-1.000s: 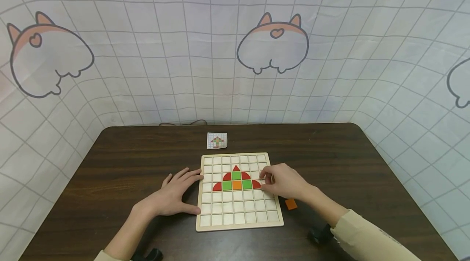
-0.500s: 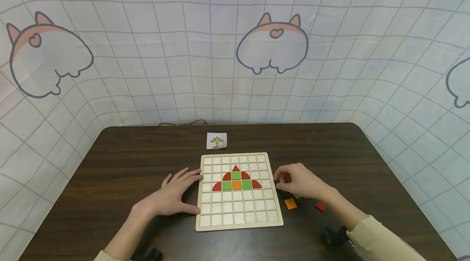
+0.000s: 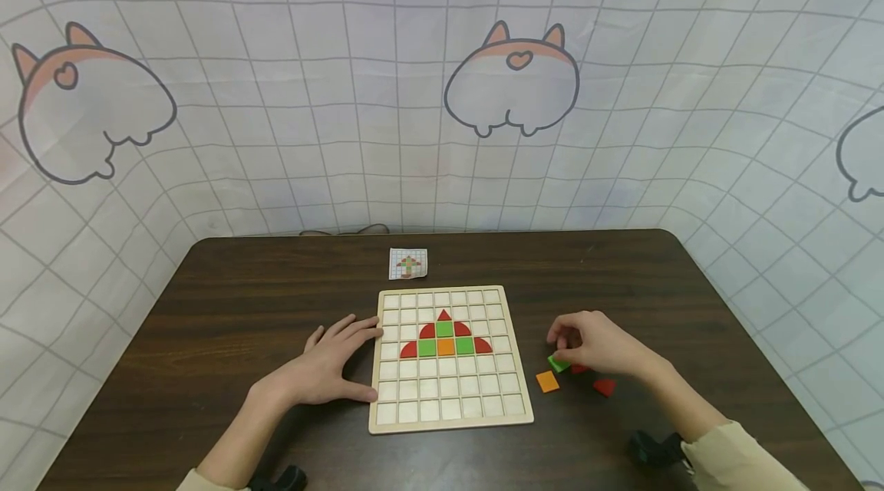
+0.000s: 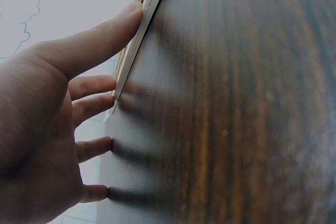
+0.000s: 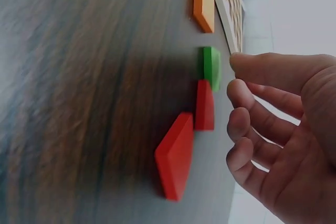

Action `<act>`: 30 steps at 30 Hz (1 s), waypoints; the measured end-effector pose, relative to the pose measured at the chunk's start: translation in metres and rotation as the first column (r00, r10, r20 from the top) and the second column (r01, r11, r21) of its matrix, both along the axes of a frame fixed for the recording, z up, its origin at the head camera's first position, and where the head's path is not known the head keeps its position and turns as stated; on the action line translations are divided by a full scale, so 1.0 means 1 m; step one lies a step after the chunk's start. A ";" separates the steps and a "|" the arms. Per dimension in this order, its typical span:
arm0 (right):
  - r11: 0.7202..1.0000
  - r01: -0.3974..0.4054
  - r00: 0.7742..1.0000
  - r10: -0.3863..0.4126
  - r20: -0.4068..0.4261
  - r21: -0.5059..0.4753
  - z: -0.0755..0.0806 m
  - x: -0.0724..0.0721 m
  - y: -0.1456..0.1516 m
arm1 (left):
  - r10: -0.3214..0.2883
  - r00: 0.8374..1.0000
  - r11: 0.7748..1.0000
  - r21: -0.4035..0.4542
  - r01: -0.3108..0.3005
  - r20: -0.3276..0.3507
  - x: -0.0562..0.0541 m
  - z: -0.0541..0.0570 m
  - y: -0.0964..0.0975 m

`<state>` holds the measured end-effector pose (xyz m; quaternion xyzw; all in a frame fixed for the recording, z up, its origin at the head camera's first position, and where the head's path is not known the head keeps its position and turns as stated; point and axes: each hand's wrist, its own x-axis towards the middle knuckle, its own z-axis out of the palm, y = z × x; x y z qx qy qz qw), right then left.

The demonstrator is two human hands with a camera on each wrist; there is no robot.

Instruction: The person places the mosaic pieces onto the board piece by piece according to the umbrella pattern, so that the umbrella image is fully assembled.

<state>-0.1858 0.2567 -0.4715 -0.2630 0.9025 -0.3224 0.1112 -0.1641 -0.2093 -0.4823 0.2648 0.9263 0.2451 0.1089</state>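
Note:
A pale wooden grid board (image 3: pixel 449 390) lies on the dark table. Red, green and orange pieces form a symmetrical figure on it, with a red triangle (image 3: pixel 444 316) at the top and an orange square (image 3: pixel 446 347) in the middle. My left hand (image 3: pixel 318 368) is spread along the board's left edge, thumb and fingertips right at it. To the board's right, my right hand (image 3: pixel 599 344) hovers over loose pieces, fingers loosely bent and nothing between them. Nearest its thumb is a green piece (image 5: pixel 212 68), beside a red piece (image 5: pixel 205 106).
A loose orange square (image 3: pixel 548 381) lies near the board's right edge. Another red piece (image 3: pixel 605 387) lies under the right wrist. A small pattern card (image 3: pixel 408 264) sits behind the board, and a white grid-patterned cloth (image 3: pixel 414 92) hangs behind the table.
My right hand has moved from the red piece at the figure's right end out to the loose pieces on the right, uncovering several of them. My left hand has stayed put.

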 end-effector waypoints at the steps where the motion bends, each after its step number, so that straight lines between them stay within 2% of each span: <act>1: 1.000 -0.001 1.000 0.001 0.005 0.000 0.000 0.001 0.001 | 0.001 1.000 1.000 0.000 -0.001 -0.001 0.000 -0.001 0.000; 10: 1.000 -0.010 1.000 0.011 0.025 -0.008 -0.010 -0.001 0.007 | 0.004 1.000 1.000 -0.009 -0.005 -0.010 -0.001 -0.005 -0.001; 24: 1.000 0.025 0.994 -0.025 -0.110 0.001 -0.020 -0.003 -0.004 | 0.006 1.000 1.000 -0.005 -0.006 -0.015 -0.001 -0.009 -0.001; 30: 1.000 -0.018 0.993 0.020 -0.114 0.020 -0.018 -0.003 -0.003 | 0.020 0.999 1.000 -0.011 -0.020 -0.037 -0.003 -0.010 0.000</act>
